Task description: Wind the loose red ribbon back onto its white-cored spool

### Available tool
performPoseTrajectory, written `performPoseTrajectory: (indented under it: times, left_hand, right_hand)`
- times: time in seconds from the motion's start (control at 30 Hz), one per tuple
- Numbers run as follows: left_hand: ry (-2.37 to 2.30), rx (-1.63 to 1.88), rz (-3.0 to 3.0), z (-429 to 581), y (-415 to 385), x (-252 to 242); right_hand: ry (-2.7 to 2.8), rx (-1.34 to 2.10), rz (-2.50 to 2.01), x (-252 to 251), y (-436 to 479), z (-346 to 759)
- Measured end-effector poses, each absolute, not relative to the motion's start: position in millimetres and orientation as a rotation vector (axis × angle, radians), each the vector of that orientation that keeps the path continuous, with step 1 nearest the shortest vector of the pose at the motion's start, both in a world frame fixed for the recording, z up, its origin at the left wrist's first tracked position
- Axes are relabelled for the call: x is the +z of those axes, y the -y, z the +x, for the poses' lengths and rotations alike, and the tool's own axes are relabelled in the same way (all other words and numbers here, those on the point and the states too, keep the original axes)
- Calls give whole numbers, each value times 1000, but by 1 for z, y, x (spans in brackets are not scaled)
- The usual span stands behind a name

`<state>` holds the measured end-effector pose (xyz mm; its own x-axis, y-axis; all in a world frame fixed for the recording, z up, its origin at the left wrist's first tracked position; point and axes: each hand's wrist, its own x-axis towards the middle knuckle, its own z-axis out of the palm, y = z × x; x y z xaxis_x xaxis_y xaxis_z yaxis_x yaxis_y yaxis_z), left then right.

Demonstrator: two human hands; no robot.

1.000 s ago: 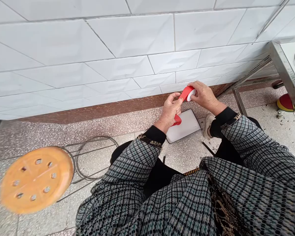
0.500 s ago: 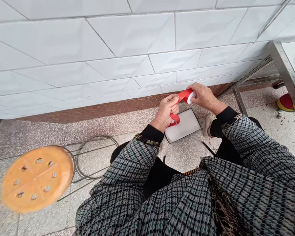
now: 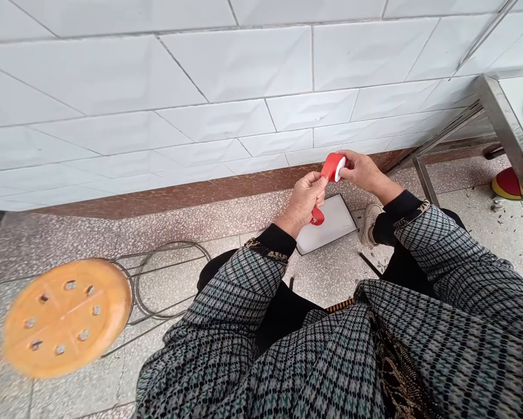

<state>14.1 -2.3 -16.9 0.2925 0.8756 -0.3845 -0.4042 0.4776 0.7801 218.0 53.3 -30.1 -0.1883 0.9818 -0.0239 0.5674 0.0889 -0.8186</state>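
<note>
A red tape roll with a white core is gripped in my right hand, held up in front of the tiled wall. My left hand pinches the loose red tape strip, whose curled end hangs below its fingers. The two hands are close together, almost touching. Below them a white rectangular board lies flat on the speckled floor, near my shoe. Checked sleeves cover both my arms.
An orange round stool seat stands at the lower left, with a wire ring frame on the floor beside it. A metal table fills the right edge. A red and yellow object sits under it. Debris litters the floor.
My hands came closer together, so the stretched length of red tape between roll and left hand shortened. The roll turned more edge-on. The loose end still hangs below my left hand.
</note>
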Motion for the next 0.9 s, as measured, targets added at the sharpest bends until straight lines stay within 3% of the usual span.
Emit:
performPoseTrajectory:
  times: [0.3,0.9]
  left_hand:
    - [-920,965,726,19,3,-28]
    - [-1029,984,700,25,5,-30]
  right_hand:
    - [1309,1435,-1368,-23,-46,201]
    - [881,1851,-1200,-22,-39,196]
